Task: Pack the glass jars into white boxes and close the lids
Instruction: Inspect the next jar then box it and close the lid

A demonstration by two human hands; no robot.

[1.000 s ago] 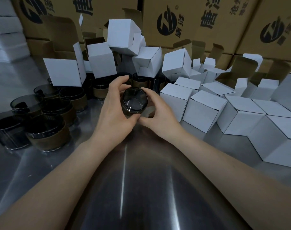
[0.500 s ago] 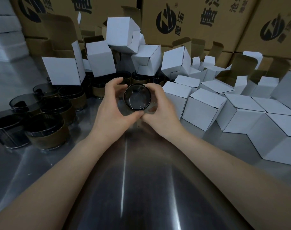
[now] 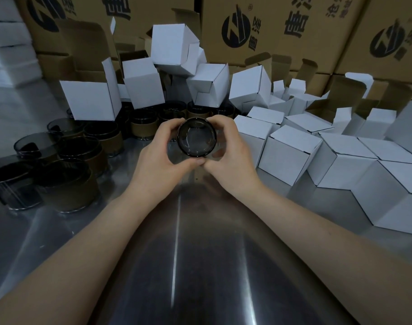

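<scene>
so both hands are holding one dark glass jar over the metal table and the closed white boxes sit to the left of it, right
Not quite. In the head view the closed white boxes sit to the right of it; the left side has the other jars. The rest holds: the left hand and right hand hold one dark glass jar over the metal table.
</scene>
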